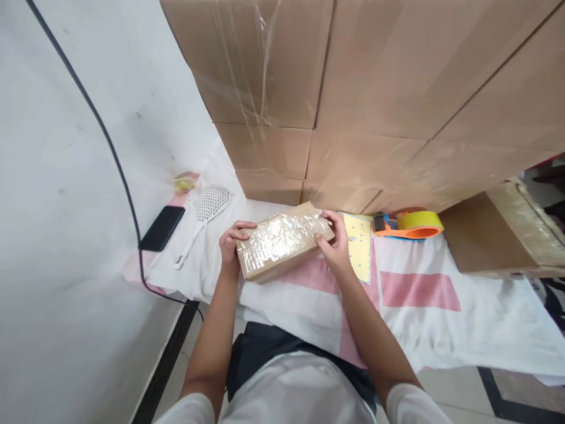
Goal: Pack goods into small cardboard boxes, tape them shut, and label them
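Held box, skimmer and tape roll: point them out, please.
Held box (282, 240), head view: shiny taped face.
Skimmer (212, 204), head view: perforated bowl.
Tape roll (421, 220), head view: yellow outer side.

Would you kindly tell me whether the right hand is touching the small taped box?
Touching. The head view shows the right hand gripping one end of the small taped box, thumb on its upper face.

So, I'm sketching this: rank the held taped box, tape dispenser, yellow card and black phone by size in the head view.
1. Held taped box
2. Tape dispenser and yellow card: too alike to rank
3. Black phone
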Motion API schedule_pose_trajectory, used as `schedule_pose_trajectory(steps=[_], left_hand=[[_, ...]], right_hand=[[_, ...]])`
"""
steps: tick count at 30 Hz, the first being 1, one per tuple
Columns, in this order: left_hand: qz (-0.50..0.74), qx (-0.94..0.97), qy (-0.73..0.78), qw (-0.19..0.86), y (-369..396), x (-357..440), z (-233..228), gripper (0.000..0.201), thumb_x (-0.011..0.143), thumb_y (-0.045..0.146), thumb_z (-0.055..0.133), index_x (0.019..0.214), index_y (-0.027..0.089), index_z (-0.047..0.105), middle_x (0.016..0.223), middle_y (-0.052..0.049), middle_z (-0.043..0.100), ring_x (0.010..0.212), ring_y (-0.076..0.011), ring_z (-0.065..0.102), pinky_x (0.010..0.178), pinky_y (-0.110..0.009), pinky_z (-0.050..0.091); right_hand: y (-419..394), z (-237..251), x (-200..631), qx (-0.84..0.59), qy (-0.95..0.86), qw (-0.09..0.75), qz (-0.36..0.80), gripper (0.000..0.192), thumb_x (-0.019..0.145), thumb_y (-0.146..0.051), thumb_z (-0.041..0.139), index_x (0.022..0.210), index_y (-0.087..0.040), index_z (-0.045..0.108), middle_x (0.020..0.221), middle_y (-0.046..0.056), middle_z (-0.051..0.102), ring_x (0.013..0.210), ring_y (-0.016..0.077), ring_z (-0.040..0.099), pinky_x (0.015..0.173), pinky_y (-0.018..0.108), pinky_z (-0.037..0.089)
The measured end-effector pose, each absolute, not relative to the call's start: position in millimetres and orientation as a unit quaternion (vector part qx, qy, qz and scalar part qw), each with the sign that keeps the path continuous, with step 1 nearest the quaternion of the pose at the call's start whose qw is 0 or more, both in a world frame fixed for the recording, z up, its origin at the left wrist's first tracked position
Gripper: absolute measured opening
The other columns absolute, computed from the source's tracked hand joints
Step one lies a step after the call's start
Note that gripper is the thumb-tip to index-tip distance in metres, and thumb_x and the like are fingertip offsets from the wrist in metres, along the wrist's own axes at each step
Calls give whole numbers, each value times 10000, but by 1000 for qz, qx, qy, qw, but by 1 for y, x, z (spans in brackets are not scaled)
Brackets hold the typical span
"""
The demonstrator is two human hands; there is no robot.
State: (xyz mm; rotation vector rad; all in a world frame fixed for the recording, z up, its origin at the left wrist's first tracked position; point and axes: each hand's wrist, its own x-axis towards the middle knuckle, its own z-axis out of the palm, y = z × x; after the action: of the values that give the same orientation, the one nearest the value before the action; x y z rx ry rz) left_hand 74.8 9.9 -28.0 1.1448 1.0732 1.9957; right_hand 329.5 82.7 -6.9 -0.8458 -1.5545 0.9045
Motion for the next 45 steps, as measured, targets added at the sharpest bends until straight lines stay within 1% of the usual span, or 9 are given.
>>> schedule_pose_trajectory(steps=[5,10,15,20,27,31,35,38,45], left_hand=[[683,458,481,303,-13,76,-19,467,769,655,773,915,217,703,1282,-140,697,1204,-339,636,1032,-479,495],[662,380,565,313,-37,93,-13,578,791,350,775,1351,305,641,1445,-59,601,1310,-294,565,1080,-386,474],[682,361,536,343,-33,93,-14,604,724,279,757,1322,283,671,1377,-61,632,1228,-291,607,984,-361,538],[697,360,519,339,-24,86,-17,573,710,261,739,1281,283,695,1393,-53,639,1285,-299,590,1043,-374,528],[714,349,500,345,-7,79,-18,566,660,219,725,1224,268,716,1431,-53,643,1383,-307,540,1147,-404,459],[737,334,472,351,11,76,-20,600,605,185,746,1197,273,705,1389,-60,677,1393,-296,542,1174,-418,436],[734,351,466,348,35,75,-19,546,607,203,729,1150,257,726,1341,-71,707,1310,-291,604,1133,-429,474],[709,384,475,352,46,71,-16,492,633,270,735,1123,239,765,1375,-83,694,1310,-309,606,1140,-443,474],[519,542,551,365,39,44,11,480,749,467,820,1181,260,792,1557,-128,556,1561,-376,355,1283,-556,276]], right_hand=[[87,-8,329,-336,-653,523,433,530,822,-253,652,1348,-308,607,1409,60,630,1357,294,565,1181,501,460],[89,-5,332,-325,-652,513,454,549,806,-238,655,1351,-302,620,1451,44,622,1397,297,543,1219,497,424],[86,-3,328,-327,-649,514,455,547,805,-223,638,1345,-312,626,1462,33,611,1400,281,536,1243,494,387],[78,-13,335,-341,-607,535,479,525,846,-375,719,1349,-295,592,1473,81,597,1360,279,573,1162,480,464],[108,-48,460,-535,-324,720,300,367,865,-478,617,1166,-278,554,1312,50,606,1280,222,581,1143,464,449],[145,-49,521,-553,-311,676,375,339,861,-569,566,959,-245,586,1024,48,659,1077,236,645,978,430,542],[167,-48,532,-562,-392,651,328,433,816,-647,665,741,-250,508,752,-11,534,806,200,578,827,383,546],[173,-54,528,-572,-431,630,301,491,819,-689,672,716,-237,507,723,-19,519,741,174,548,749,348,519],[161,-62,511,-578,-437,639,260,496,912,-676,584,780,-198,581,719,-15,585,667,150,547,660,307,485]])
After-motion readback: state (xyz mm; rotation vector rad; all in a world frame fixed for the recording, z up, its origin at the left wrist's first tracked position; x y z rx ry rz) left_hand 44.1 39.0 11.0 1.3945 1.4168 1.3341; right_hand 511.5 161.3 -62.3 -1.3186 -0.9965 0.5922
